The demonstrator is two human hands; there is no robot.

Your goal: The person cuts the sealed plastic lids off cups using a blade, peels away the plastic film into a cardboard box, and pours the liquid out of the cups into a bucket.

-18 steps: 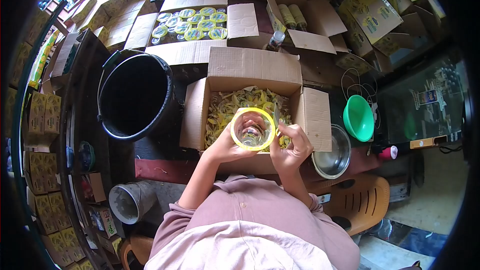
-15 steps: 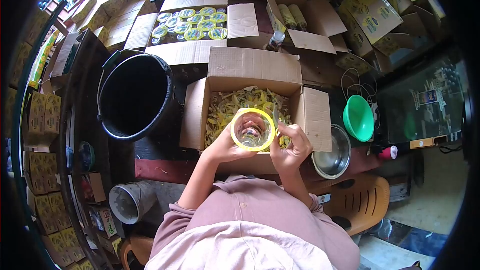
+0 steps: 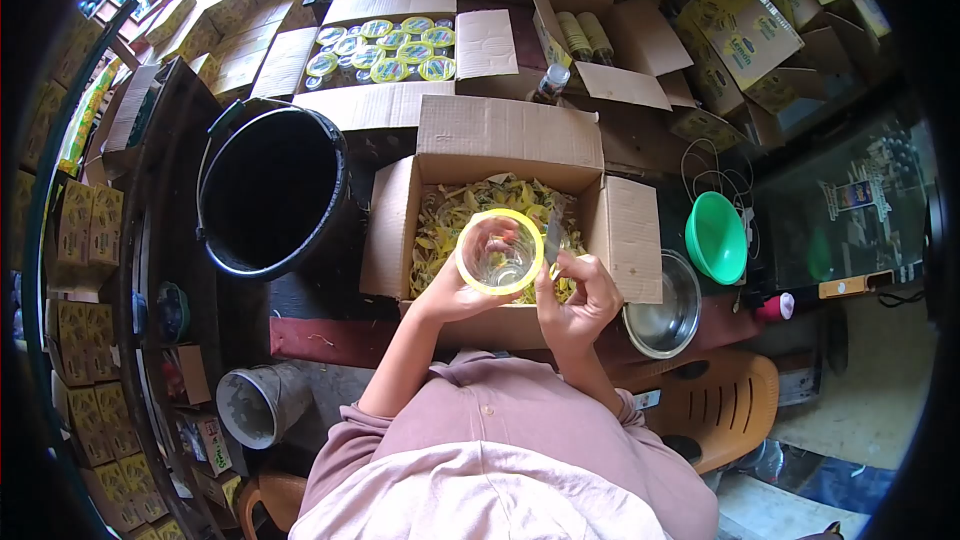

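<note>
My left hand [image 3: 452, 292] is wrapped round a clear cup [image 3: 508, 265] with a bright yellow rim, its open mouth tilted up toward me. Close on the cup's right side, my right hand [image 3: 578, 302] pinches a knife [image 3: 553, 232] with a thin grey blade pointing up and away. Whether the blade touches the rim I cannot tell. Both hands are above the near edge of an open cardboard box [image 3: 510, 130], which is filled with yellow-and-green strips or wrappers [image 3: 440, 225].
A black bucket [image 3: 342, 190] stands left of the box. On the right are a steel bowl [image 3: 672, 325] and a green bowl [image 3: 716, 238]. Behind sits a carton [image 3: 375, 105] of yellow-lidded cups, with a bottle [image 3: 552, 82] near another carton [image 3: 625, 87]. A grey bucket [image 3: 250, 407] stands lower left.
The cup has shifted slightly left and tipped a little in my left hand. My right hand has moved slightly down and left, the knife staying beside the rim.
</note>
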